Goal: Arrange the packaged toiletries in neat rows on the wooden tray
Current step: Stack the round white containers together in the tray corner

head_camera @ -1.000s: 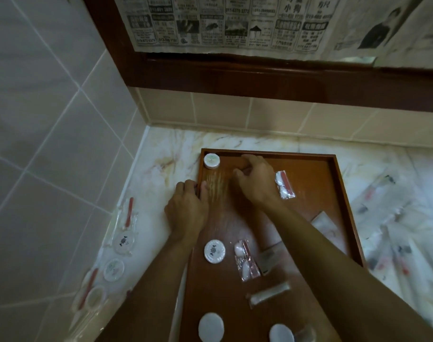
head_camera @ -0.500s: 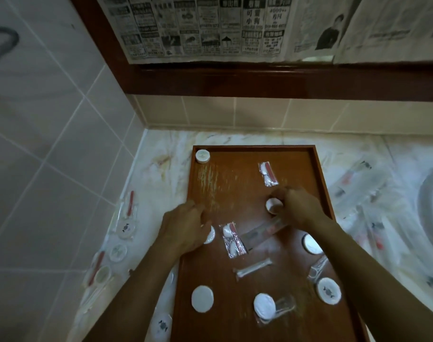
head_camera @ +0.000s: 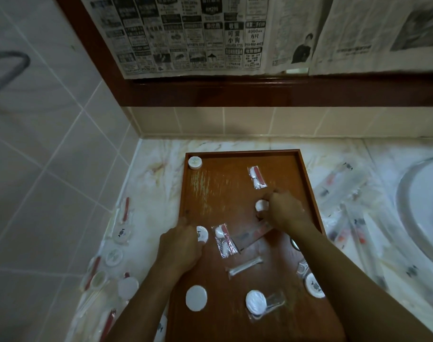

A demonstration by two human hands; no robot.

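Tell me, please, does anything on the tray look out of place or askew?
Yes: the packets on the wooden tray lie scattered, not in rows. A long sachet sits diagonally, and a round soap sits alone in the far corner.

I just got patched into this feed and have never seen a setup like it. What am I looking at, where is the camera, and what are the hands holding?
There is no machine here: a person wears one camera on the head, looking down at their own bare hands. On a marble counter beside a sink lies a wooden tray. Scattered on it are small round white packets and clear sachets, not yet in rows; one round pot sits in the far left corner. The right hand pinches a round white packet. The left hand rests at the tray's left edge, touching another round packet; whether it grips it is unclear. More packets lie on the counter either side.
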